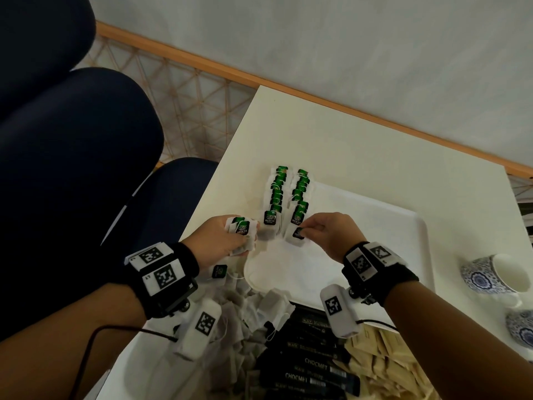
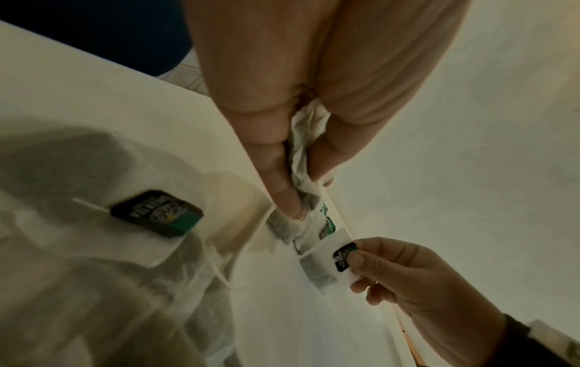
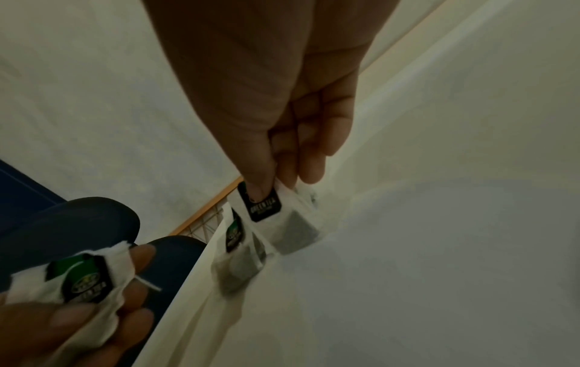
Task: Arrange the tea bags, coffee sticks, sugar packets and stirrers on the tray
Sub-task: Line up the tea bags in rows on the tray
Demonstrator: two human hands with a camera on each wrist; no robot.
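Note:
Two rows of green-tagged tea bags (image 1: 287,194) lie overlapping along the left side of the white tray (image 1: 375,226). My right hand (image 1: 305,230) pinches the tag of the nearest tea bag (image 1: 297,235) in the right row, thumb on the tag (image 3: 260,203). My left hand (image 1: 245,236) grips a small bunch of tea bags (image 1: 241,228) beside the tray's left edge; their crumpled paper (image 2: 301,154) shows between the fingers. Loose tea bags (image 1: 239,313), black coffee sticks (image 1: 311,368) and tan sugar packets (image 1: 383,365) lie heaped near me.
Two blue-patterned cups (image 1: 490,275) (image 1: 522,327) stand right of the tray. Dark blue chairs (image 1: 72,168) sit left of the white table (image 1: 360,140). A wall with a wooden skirting runs behind.

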